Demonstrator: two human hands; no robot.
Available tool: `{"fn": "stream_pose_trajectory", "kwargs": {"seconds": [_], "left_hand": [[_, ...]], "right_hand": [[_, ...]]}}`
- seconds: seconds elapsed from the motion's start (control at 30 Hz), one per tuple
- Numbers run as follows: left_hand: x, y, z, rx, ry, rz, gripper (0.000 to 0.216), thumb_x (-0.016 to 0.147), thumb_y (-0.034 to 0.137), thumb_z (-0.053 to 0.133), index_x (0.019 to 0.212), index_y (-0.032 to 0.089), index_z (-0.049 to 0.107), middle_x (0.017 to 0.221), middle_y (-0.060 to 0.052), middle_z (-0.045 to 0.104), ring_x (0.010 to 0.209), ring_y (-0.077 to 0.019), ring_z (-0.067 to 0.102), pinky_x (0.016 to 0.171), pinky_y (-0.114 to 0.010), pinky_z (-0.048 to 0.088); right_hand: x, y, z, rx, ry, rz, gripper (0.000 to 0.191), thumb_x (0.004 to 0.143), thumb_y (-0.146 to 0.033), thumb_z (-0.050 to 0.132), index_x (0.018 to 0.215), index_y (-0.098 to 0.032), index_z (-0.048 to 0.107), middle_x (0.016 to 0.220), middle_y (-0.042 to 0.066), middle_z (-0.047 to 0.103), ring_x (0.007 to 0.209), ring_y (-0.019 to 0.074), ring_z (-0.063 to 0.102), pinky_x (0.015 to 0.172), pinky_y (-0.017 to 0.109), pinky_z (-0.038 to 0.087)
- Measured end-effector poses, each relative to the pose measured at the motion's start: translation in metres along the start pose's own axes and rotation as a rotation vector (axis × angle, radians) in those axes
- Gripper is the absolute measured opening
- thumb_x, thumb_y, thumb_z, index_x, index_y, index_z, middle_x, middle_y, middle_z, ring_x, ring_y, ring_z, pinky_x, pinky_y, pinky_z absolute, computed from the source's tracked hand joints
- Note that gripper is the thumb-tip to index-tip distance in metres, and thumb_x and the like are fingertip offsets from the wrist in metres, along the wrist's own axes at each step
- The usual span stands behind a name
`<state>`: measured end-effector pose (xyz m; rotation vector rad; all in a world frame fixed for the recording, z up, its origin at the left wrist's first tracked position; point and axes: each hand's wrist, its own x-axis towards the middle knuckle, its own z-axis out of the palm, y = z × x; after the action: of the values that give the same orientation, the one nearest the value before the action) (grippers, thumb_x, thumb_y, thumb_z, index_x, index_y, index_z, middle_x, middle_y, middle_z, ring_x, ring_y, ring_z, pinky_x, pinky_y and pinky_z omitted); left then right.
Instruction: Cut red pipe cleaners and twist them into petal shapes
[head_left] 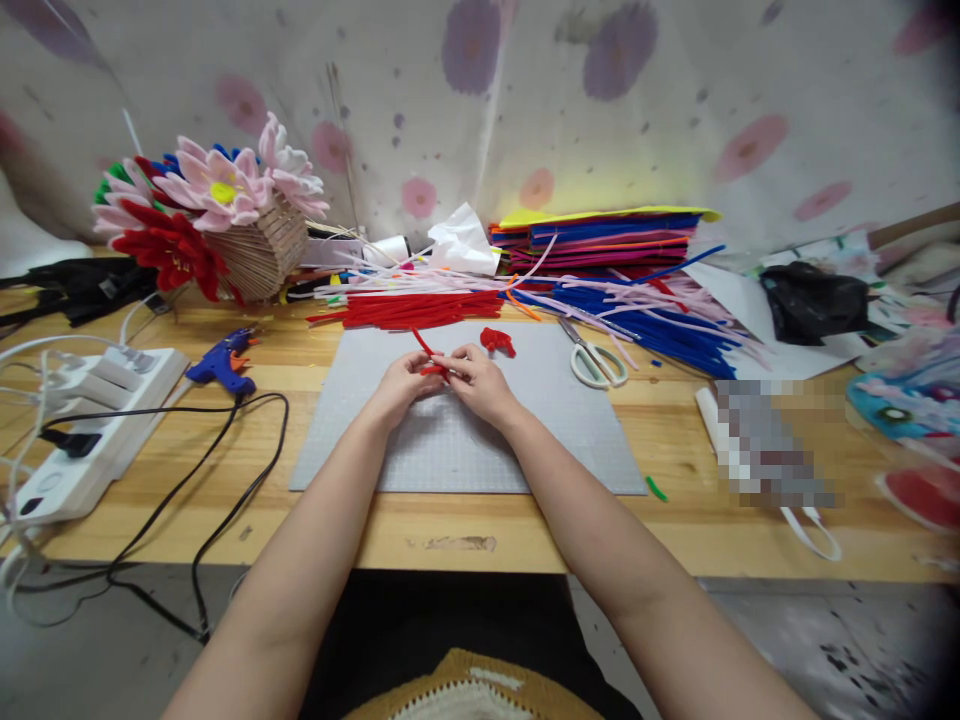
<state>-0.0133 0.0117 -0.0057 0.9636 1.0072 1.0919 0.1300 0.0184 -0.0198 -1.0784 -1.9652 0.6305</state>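
Observation:
Both of my hands meet over the upper middle of a grey cutting mat (480, 460). Between their fingers is a red pipe cleaner (421, 342), one end sticking up to the upper left and a bent part near the fingertips. My left hand (409, 380) is closed on it from the left. From the right, my right hand (476, 378) pinches it too. A small bent red pipe cleaner piece (497, 342) lies on the mat just beyond my right hand. Scissors with pale handles (598, 365) rest at the mat's upper right edge.
Red pipe cleaners (424, 310) and blue pipe cleaners (675, 335) lie behind the mat. A blue glue gun (225, 362) and a white power strip (105, 430) with loose cables are at left. Behind them stands a woven basket (262, 250) of fuzzy flowers. A green scrap (656, 488) lies right.

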Motion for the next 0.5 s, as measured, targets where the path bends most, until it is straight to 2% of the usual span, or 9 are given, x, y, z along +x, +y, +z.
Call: {"fn": "stream_pose_trajectory", "kwargs": {"seconds": [0.1, 0.27, 0.4, 0.5], "left_hand": [[-0.001, 0.0, 0.003, 0.024, -0.004, 0.044, 0.038, 0.049, 0.022, 0.075, 0.083, 0.013, 0.061, 0.077, -0.003, 0.065, 0.069, -0.0115, 0.06, 0.068, -0.025, 0.047], [0.002, 0.001, 0.002, 0.011, 0.173, 0.043, 0.03, 0.056, 0.035, 0.072, 0.071, 0.012, 0.06, 0.067, -0.003, 0.063, 0.058, -0.0108, 0.058, 0.06, -0.025, 0.047], [0.006, 0.001, -0.002, -0.004, 0.227, 0.055, 0.03, 0.061, 0.035, 0.068, 0.078, 0.011, 0.062, 0.074, -0.007, 0.067, 0.059, -0.0126, 0.06, 0.057, -0.025, 0.048], [0.004, 0.002, 0.001, -0.043, 0.228, 0.035, 0.027, 0.066, 0.033, 0.065, 0.082, 0.011, 0.062, 0.08, -0.009, 0.068, 0.064, -0.0146, 0.062, 0.058, -0.026, 0.048]], "right_hand": [[-0.001, -0.001, 0.001, 0.032, 0.017, 0.037, 0.035, 0.074, -0.012, 0.048, 0.106, -0.021, 0.059, 0.091, 0.004, 0.049, 0.071, 0.0103, 0.049, 0.069, 0.027, 0.043], [0.0, -0.001, 0.007, 0.188, 0.042, 0.187, 0.034, 0.074, -0.025, 0.053, 0.105, -0.018, 0.042, 0.088, 0.002, 0.053, 0.057, 0.0068, 0.049, 0.057, 0.024, 0.043], [0.0, -0.002, 0.013, 0.312, -0.056, 0.395, 0.033, 0.075, -0.041, 0.053, 0.096, -0.02, 0.04, 0.076, -0.002, 0.058, 0.051, 0.0069, 0.049, 0.052, 0.023, 0.041], [-0.001, -0.005, 0.017, 0.284, -0.169, 0.412, 0.03, 0.076, -0.045, 0.051, 0.09, -0.019, 0.046, 0.069, -0.002, 0.06, 0.052, 0.008, 0.051, 0.053, 0.021, 0.04]]}}
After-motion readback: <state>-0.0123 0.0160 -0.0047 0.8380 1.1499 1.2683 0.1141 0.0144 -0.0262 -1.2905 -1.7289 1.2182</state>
